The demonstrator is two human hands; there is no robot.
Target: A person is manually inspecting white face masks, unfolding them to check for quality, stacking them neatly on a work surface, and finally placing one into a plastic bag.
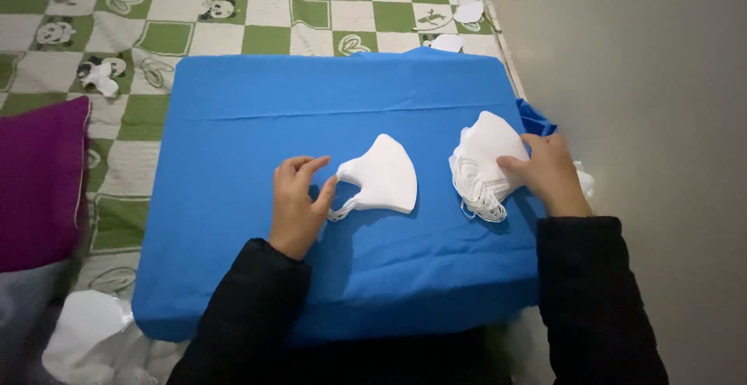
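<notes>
Looking down from the head camera, a blue cloth-covered board (257, 113) lies across the lap, with a green-and-white checked bedsheet (156, 12) beyond it and a grey wall (646, 82) close on the right.

The left hand (297, 206) rests near the middle of the board, its thumb and forefinger pinching the ear-loop corner of a single white folded mask (385, 176). The mask lies flat just right of those fingertips, touching them; its long axis runs from that near-left corner up toward the far right, peak pointing away. The other fingers are loosely curled and hold nothing.

The right hand (548, 173) sits at the board's right edge, fingers spread and pressed onto a stack of white masks (484, 166), thumb on top, holding the pile down rather than lifting it. The stack is well apart from the single mask, bare blue cloth between them.

Open room lies mostly to the left and far side of the board. The right edge is crowded by the wall; a purple cushion (39, 183) sits off the left edge.
</notes>
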